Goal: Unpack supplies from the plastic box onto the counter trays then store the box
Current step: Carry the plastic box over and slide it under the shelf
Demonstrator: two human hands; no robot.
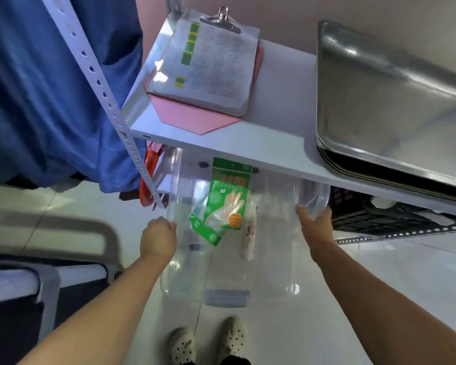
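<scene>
Two hands hold the box (184, 272) by its sides: the left hand (157, 239) curls round the left rim, the right hand (315, 225) round the right. Its far end sits under the shelf (248, 143), with a green packet (224, 204) inside.

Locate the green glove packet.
Head view, centre: the green glove packet lies inside the clear box, between left hand and right hand, just below the white shelf.

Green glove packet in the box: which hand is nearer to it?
Left. The left hand grips the box wall just beside the packet; the right hand holds the opposite wall.
</scene>
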